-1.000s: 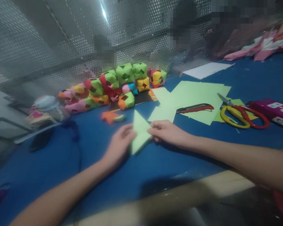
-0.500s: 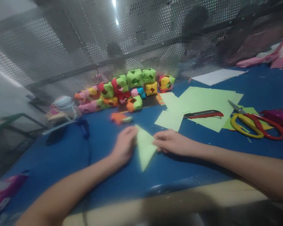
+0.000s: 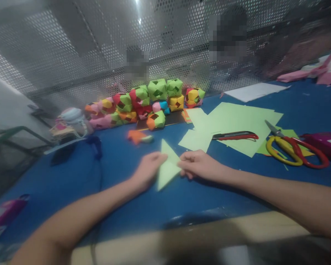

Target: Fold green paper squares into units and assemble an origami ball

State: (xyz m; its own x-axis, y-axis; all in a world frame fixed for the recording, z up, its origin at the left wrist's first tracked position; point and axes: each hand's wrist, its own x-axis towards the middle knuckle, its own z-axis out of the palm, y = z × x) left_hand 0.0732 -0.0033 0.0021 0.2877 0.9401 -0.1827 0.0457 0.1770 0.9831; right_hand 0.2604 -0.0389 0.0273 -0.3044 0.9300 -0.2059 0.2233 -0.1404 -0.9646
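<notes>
A pale green folded paper [image 3: 168,167], roughly triangular, is held between my two hands above the blue table [image 3: 143,224]. My left hand [image 3: 151,165] pinches its left side, thumb on top. The right edge is pinched between the thumb and fingers of my right hand [image 3: 194,163]. Just beyond the paper lies a small orange and green folded paper piece [image 3: 139,137]. To the right of it are pale green paper sheets [image 3: 241,119], with a red and black box cutter [image 3: 235,136] lying on them.
Scissors [image 3: 285,147] with yellow and red handles lie at the right, near a purple box [image 3: 324,143]. Several colourful folded paper cubes [image 3: 157,90] are stacked at the back against a perforated metal panel [image 3: 176,44]. A blue glue gun [image 3: 95,147] with its cord is at the left.
The folded paper has turned a little between my hands; its lower tip now points further left. My left thumb has come further over the paper. The view has shifted slightly.
</notes>
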